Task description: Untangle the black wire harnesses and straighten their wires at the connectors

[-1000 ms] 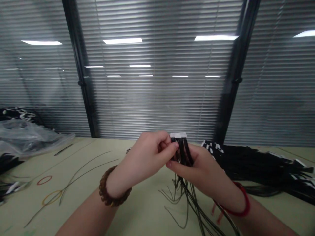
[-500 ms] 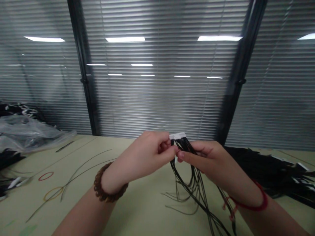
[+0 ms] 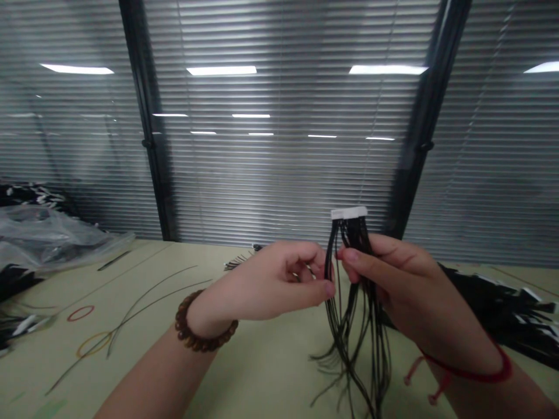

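Note:
A bundle of thin black wires [image 3: 379, 337] hangs from a white connector [image 3: 349, 213], which is raised above the table. My right hand [image 3: 393, 276] pinches the bundle just below the connector. At the bundle's left side, my left hand [image 3: 292, 276] has its thumb and fingers closed round a few of the wires. Below both hands the wires droop and fan out into loose ends. A brown bead bracelet sits on my left wrist, a red cord on my right.
Black wire bundles with white ends [image 3: 502, 308] lie at the right. A clear plastic bag [image 3: 56, 233] and more dark wires stand at the left. Loose wires [image 3: 135, 314], a red ring [image 3: 81, 313] and a yellow ring [image 3: 94, 344] lie on the table. Blinds rise behind.
Connector and wires have moved up and to the right with my right hand. My left hand has shifted from beside the connector down to the wires at the bundle's left.

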Available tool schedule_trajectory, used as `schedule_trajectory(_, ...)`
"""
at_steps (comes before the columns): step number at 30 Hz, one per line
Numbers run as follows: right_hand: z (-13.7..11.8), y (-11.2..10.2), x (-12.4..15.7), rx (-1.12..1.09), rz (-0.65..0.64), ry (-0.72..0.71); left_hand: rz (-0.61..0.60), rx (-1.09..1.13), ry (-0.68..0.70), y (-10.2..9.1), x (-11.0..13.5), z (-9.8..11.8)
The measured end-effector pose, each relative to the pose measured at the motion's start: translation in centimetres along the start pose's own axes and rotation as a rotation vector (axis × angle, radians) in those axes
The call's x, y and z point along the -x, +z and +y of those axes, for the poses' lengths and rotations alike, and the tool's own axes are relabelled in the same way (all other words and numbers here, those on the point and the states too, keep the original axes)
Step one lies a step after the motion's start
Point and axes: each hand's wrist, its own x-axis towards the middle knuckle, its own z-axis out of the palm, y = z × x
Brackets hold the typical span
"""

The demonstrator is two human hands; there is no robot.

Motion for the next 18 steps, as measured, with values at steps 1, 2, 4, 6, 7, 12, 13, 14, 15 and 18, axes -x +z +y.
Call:
schedule_trajectory(1,0.1,0.0,-0.1,-0.018,0.018,-0.002,-0.009,-0.009,0.0,0.2,-0.1,-0.1)
schedule_trajectory(2,0.1,0.0,-0.2,-0.032,0.027,0.001,-0.007,-0.015,-0.002,0.3,-0.2,-0.1)
schedule_trajectory(4,0.3,0.0,-0.3,-0.053,0.031,0.011,0.022,-0.004,0.011,0.5,-0.3,-0.4)
schedule_trajectory(6,0.4,0.1,-0.4,-0.067,0.008,0.013,0.057,-0.001,0.035,0.6,-0.4,-0.6)
schedule_trajectory(7,0.4,0.2,-0.5,-0.07,-0.008,0.012,0.074,-0.012,0.047,0.6,-0.4,-0.7)
schedule_trajectory(12,0.6,0.3,-0.6,-0.041,-0.057,0.016,0.134,-0.081,0.066,1.1,-0.6,-1.2)
schedule_trajectory(13,0.6,0.2,-0.6,-0.032,-0.056,0.018,0.141,-0.067,0.059,1.3,-0.7,-1.2)
schedule_trajectory(14,0.7,0.2,-0.6,-0.024,-0.056,0.017,0.148,-0.056,0.052,1.4,-0.7,-1.3)
schedule_trajectory(15,0.7,0.2,-0.6,-0.014,-0.056,0.017,0.156,-0.059,0.049,1.5,-0.8,-1.3)
schedule_trajectory(18,0.9,0.2,-0.7,0.034,-0.055,0.012,0.183,-0.108,0.081,1.6,-0.6,-0.9)
